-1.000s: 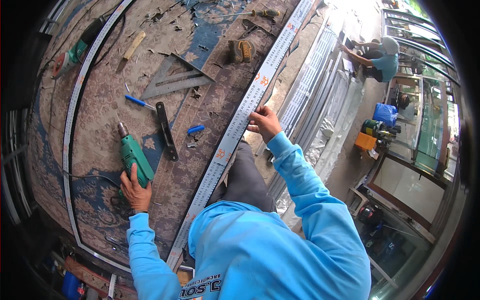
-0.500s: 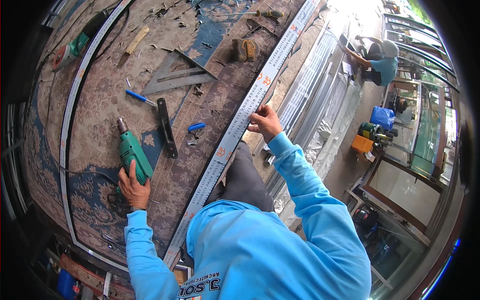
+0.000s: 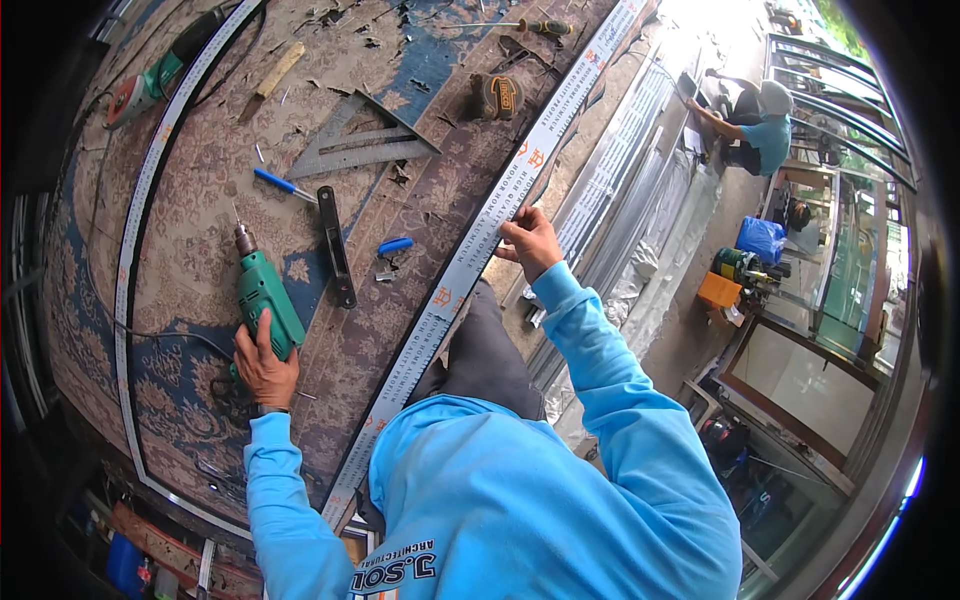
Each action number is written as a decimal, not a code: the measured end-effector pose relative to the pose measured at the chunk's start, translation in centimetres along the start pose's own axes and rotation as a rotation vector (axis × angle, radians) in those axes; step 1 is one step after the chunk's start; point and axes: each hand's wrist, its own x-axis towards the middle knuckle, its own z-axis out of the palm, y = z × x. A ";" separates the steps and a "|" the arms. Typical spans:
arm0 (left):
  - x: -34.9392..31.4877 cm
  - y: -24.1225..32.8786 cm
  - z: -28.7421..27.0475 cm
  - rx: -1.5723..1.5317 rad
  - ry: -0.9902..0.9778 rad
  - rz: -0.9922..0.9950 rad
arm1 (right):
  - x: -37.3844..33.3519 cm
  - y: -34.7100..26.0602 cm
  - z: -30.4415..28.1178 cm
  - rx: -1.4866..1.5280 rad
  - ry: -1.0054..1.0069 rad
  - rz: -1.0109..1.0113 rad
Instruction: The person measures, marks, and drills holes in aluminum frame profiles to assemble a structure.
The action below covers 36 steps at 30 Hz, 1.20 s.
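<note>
My left hand (image 3: pixel 266 372) is wrapped round the rear of a green corded power drill (image 3: pixel 268 300). The drill lies on the patterned carpet with its chuck and thin bit aimed away from me. At the outer edge of a long, film-covered aluminium profile (image 3: pixel 472 240), my right hand (image 3: pixel 532 245) is closed in a pinch. Whatever its fingertips hold is too small or hidden to make out. Beside the drill rest a narrow black bar (image 3: pixel 336 250) and a blue pen (image 3: pixel 278 184). A blue cap (image 3: pixel 395 245) sits between bar and profile.
Farther along the carpet (image 3: pixel 200 230) are a metal set square (image 3: pixel 375 150), a tape measure (image 3: pixel 497 97), a screwdriver (image 3: pixel 543 27), a wooden-handled blade (image 3: pixel 277 72) and a green angle grinder (image 3: pixel 145 92). A co-worker (image 3: pixel 765 130) crouches at the far right beyond stacked profiles (image 3: pixel 600 215).
The view has shifted slightly. My left hand stays on the drill and my right hand stays pinched at the profile's edge, with little visible movement.
</note>
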 end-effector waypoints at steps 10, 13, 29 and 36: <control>-0.1 0.0 0.1 0.005 0.003 -0.008 | 0.0 1.3 0.2 -0.006 0.017 -0.009; -0.1 -0.1 0.2 0.008 -0.008 -0.012 | -0.4 1.7 0.3 -0.008 0.015 -0.006; -0.1 -0.1 0.2 -0.009 0.010 -0.004 | -2.6 3.4 1.5 -0.064 0.057 -0.045; 0.0 -0.1 0.2 -0.027 0.033 0.012 | 0.5 0.8 0.1 -0.031 0.087 -0.133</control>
